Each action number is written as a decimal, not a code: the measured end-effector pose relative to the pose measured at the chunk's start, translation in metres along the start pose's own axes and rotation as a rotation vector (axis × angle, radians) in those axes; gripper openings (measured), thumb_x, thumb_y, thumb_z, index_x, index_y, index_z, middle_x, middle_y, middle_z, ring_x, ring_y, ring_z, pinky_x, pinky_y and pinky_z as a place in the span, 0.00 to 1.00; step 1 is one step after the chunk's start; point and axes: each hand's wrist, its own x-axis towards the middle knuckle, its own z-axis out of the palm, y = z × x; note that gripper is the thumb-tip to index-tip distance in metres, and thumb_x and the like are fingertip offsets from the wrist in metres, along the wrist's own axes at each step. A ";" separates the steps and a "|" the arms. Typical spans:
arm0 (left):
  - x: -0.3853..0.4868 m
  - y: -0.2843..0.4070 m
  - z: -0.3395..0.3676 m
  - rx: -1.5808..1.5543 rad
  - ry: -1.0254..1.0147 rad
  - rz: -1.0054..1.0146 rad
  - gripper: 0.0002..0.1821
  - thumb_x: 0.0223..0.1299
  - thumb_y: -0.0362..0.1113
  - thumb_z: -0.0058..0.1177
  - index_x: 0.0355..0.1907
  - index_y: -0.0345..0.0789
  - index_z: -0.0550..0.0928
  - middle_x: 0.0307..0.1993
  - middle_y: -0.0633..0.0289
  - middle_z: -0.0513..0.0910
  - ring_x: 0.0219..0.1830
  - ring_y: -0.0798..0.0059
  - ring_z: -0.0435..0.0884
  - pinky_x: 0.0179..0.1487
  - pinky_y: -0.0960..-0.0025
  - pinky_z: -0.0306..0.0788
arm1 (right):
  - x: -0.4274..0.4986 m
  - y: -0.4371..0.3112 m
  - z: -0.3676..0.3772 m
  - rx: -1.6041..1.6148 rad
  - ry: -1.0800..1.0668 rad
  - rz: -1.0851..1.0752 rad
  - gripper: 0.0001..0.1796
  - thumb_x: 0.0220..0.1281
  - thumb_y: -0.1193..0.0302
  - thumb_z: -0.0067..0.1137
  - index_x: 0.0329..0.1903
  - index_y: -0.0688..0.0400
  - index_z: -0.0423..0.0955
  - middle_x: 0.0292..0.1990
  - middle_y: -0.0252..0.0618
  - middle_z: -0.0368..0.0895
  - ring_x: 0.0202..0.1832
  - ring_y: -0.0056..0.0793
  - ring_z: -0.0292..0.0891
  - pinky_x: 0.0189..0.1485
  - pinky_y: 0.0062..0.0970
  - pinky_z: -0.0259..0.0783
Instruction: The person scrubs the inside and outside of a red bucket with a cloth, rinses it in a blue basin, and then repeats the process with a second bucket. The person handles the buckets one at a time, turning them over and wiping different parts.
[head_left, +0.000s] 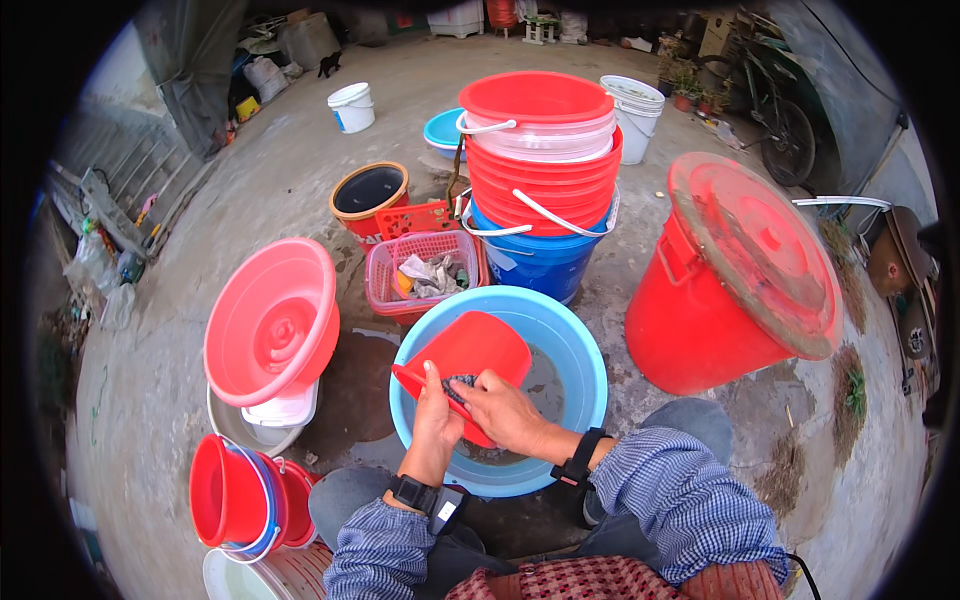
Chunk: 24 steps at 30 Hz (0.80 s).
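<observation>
A red plastic bucket (476, 345) lies tilted on its side over a light blue basin (574, 337) that holds murky water. My left hand (435, 420) grips the bucket's rim at its near left side, thumb pointing up along it. My right hand (504, 412) presses a dark grey scrubbing pad or cloth (459, 384) against the bucket near the rim; the fingers partly hide it. Behind the basin, a pink plastic basket (382, 281) holds crumpled grey cloths (431, 276).
Stacked red buckets (544, 180) in a blue bucket (540, 262) stand beyond the basin. A large lidded red bin (697, 315) is at right. Pink basins (281, 322) lean at left, above small red buckets (214, 487). A white pail (352, 109) stands farther back.
</observation>
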 end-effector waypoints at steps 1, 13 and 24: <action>-0.002 0.000 0.001 0.005 0.003 -0.023 0.27 0.78 0.52 0.42 0.67 0.35 0.67 0.62 0.52 0.77 0.62 0.59 0.78 0.65 0.53 0.74 | -0.001 -0.004 0.002 -0.013 -0.051 0.026 0.21 0.69 0.74 0.53 0.62 0.46 0.77 0.39 0.47 0.72 0.39 0.44 0.76 0.37 0.41 0.71; -0.013 -0.009 0.012 0.273 -0.110 0.076 0.27 0.79 0.51 0.42 0.66 0.31 0.69 0.61 0.55 0.77 0.62 0.67 0.76 0.65 0.59 0.72 | 0.024 0.008 -0.022 -0.093 0.073 0.065 0.19 0.70 0.70 0.50 0.62 0.50 0.77 0.42 0.53 0.74 0.41 0.52 0.78 0.41 0.46 0.73; -0.031 -0.010 0.017 0.555 -0.170 0.185 0.22 0.80 0.44 0.43 0.63 0.29 0.74 0.55 0.58 0.80 0.55 0.75 0.79 0.58 0.69 0.73 | 0.049 0.075 -0.042 -0.041 0.274 0.506 0.17 0.74 0.67 0.47 0.60 0.54 0.76 0.42 0.54 0.77 0.37 0.55 0.79 0.38 0.50 0.73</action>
